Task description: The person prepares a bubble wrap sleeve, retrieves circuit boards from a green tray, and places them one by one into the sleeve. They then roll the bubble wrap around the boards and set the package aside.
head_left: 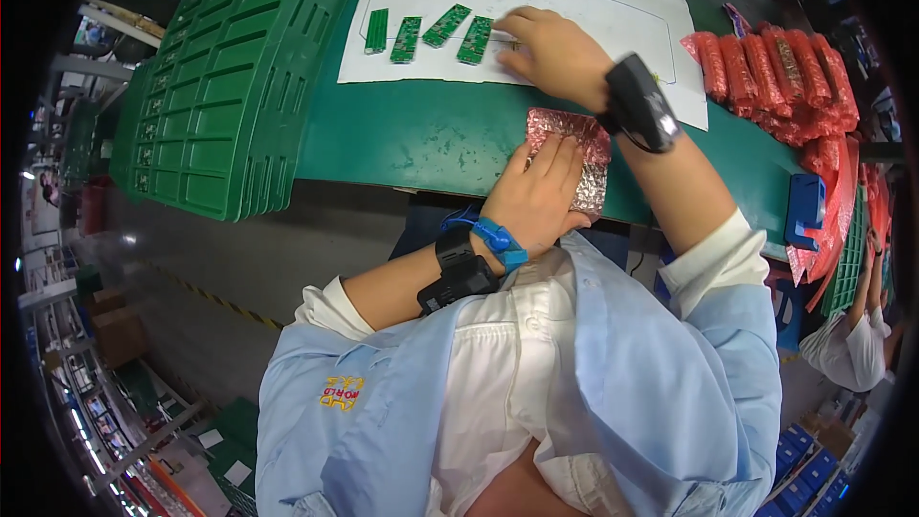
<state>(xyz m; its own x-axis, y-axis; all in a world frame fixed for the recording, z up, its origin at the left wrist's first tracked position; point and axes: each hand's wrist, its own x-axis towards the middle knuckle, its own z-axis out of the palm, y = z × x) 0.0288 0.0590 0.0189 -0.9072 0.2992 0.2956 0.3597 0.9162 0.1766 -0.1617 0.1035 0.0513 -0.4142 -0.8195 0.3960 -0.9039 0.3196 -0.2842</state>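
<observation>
At the worktop's [402,129] left end a stack of green crates [201,96] forms a tall wall. From it, a strip of green surface runs rightward between the near edge and a white sheet [613,10], giving room for sideways movement. Four green circuit boards [406,40] lie apart on the sheet's left part, toward the worktop's far edge, the second and fourth leaning slightly and the third tilted more. A pink bubble-wrap pouch [593,172] lies in front of the sheet and reaches the near edge. Plain sheet extends right of the boards; beyond it, red-wrapped packs [766,67] crowd the right end, and a blue holder [804,211] stands by the near right corner.

The left grip [533,193] comes in low from the left, palm down, fingers extended close together and laid flat on the pouch, pinching nothing visible. The right grip [565,53] reaches forward above the sheet, wrist bent leftward, its fingers curved and thumb spread from them. Its fingertips are just beside the rightmost board; whether they touch it cannot be told.
</observation>
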